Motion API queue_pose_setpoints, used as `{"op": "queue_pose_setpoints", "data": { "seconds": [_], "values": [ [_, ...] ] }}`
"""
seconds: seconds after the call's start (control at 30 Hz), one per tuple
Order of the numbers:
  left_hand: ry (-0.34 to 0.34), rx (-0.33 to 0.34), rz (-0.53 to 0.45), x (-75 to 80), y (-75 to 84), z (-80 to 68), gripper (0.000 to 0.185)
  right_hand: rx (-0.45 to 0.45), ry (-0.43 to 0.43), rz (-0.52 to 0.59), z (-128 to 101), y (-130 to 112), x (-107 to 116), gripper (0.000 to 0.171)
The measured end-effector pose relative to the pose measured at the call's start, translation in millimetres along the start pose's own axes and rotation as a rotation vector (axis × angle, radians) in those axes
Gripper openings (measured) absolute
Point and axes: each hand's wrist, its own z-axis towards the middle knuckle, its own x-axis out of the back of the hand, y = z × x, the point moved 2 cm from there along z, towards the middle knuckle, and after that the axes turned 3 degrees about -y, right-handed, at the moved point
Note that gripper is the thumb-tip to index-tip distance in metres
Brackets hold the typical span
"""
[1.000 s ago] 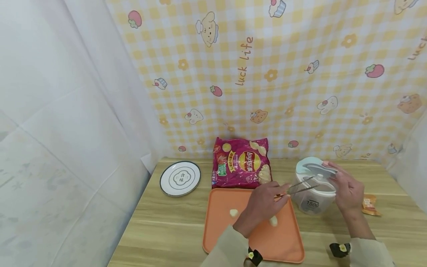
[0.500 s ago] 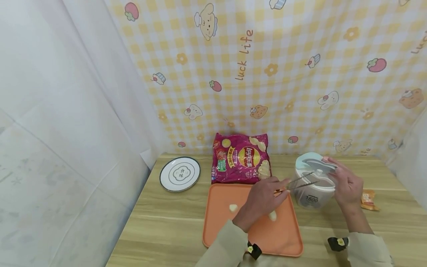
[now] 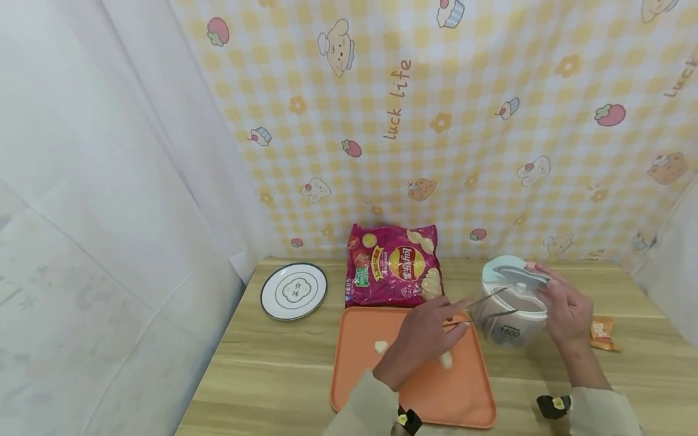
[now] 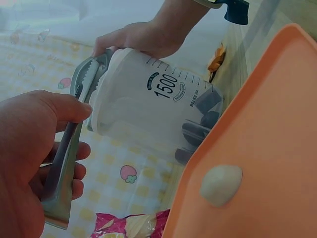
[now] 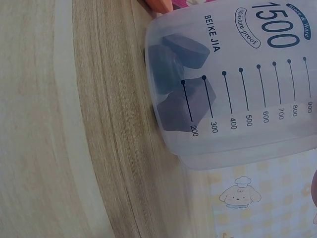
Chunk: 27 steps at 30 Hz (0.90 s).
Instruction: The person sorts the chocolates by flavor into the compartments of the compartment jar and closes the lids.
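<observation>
Gripping slim metal tongs [image 4: 64,171] in the left hand [image 3: 428,330], thumb on 1 side, fingers curled round the other; the 2 tips stand apart at the mouth of the translucent container [image 3: 507,333], nothing seen between them. Right hand [image 3: 569,312] holds the raised lid flap [image 3: 518,275] by its edge. Container upright on the tabletop [image 3: 262,375], just beside the orange tray [image 3: 436,402], which carries 2 pale pieces [image 3: 446,361].

Handling, by judgement: tongs light, springy, smooth; best taken mid-length so the tips can close evenly. Container probably thin, stiff plastic, light enough to skid or tip if the flap is levered; steady it low on the wall.

Views: head view gives the layout, contents only dim. Right wrist view shows 3 dark chunks [image 5: 185,106] at the bottom and the printed scale, but no tongs. Serrated tips show clearly only from the left wrist. Whether they touch the rim: cannot tell.
</observation>
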Motion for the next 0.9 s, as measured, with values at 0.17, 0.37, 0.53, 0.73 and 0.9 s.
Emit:
{"op": "queue_pose_setpoints", "data": {
  "seconds": [0.17,0.37,0.53,0.73,0.9],
  "values": [
    [-0.039,0.032,-0.010,5.5,-5.9,-10.0,0.043,0.012,0.002,-0.022,0,-2,0,0.031],
    [-0.109,0.088,0.009,13.7,-18.7,-29.3,0.046,0.077,-0.047,-0.373,2,-7,0,0.027],
    [-0.160,0.096,0.067,22.6,-33.0,-54.4,0.042,0.117,-0.056,-0.589,2,-9,1,0.045],
    [-0.224,0.136,0.089,34.9,-51.4,-91.8,0.037,0.092,-0.083,-0.603,2,-10,1,0.041],
    [-0.254,0.191,0.038,47.5,-70.0,-124.7,0.036,0.079,-0.084,-0.574,1,-10,0,0.034]
  ]
}}
